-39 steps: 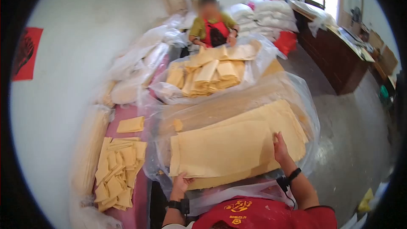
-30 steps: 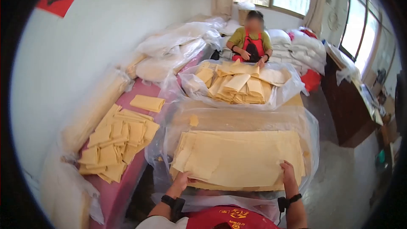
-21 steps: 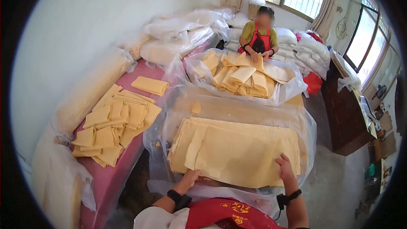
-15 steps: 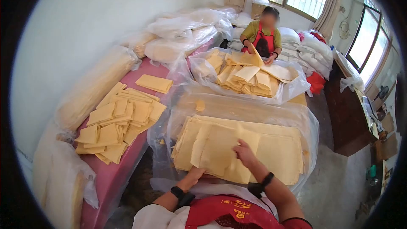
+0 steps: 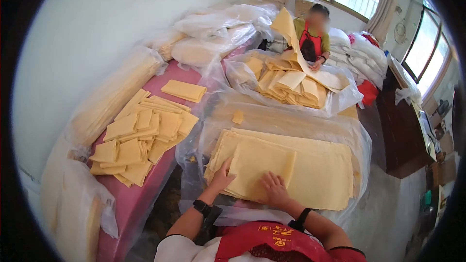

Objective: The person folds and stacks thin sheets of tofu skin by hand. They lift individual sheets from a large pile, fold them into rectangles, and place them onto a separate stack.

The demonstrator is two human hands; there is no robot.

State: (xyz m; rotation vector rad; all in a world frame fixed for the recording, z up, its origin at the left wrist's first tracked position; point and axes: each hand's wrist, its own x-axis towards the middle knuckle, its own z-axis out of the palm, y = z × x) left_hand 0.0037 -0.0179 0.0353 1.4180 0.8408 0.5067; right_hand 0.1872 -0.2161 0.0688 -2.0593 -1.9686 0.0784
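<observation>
A folded pale yellow sheet (image 5: 262, 162), thin and slightly rough like tofu skin, lies on a stack of wider sheets (image 5: 323, 174) in front of me. My right hand (image 5: 274, 190) rests flat on its lower part, fingers spread. At its left edge is my left hand (image 5: 222, 178), fingers stretched along the edge and thumb apart. Clear plastic (image 5: 361, 165) lies beneath and around the stack. To the left, a heap of folded sheets (image 5: 145, 131) sits on a pink surface (image 5: 170, 75).
Across from me a person in a red apron (image 5: 310, 43) lifts a large sheet (image 5: 287, 26) over a plastic-lined pile (image 5: 291, 85). Wrapped bundles (image 5: 116, 92) line the wall. White sacks (image 5: 361, 58) are behind, and a dark wooden cabinet (image 5: 400, 136) stands at right.
The sheet before me has gone from partly opened to folded over, and my right hand has moved down and flattened on it. The person opposite has raised a sheet higher.
</observation>
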